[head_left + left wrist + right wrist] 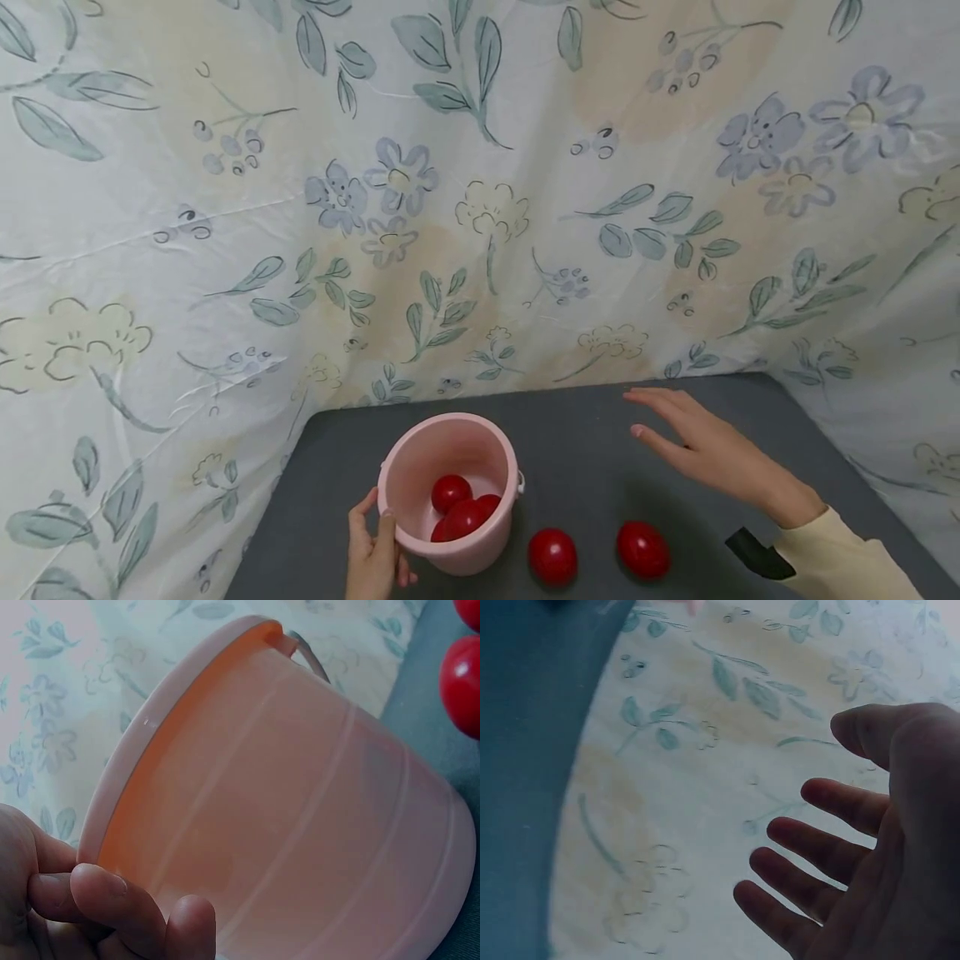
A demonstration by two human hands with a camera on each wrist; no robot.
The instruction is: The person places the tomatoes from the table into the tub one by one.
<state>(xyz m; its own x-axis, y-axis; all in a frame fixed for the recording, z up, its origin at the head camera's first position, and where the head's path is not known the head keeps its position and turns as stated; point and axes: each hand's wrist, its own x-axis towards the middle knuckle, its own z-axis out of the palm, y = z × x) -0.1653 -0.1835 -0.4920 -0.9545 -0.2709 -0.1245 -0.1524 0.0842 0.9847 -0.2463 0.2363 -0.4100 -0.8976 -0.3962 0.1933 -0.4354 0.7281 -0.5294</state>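
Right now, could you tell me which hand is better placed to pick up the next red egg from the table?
Right, probably. The right hand hovers open and empty near the loose red eggs, while the left hand grips the pink bucket.

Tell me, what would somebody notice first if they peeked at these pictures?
Probably the round pink plastic bucket tipped on the dark grey table, with shiny red egg-shaped balls inside, gripped at its rim by the left hand. Two more red balls lie just right of it. The right hand hovers open above the table, before a big flowery cloth backdrop.
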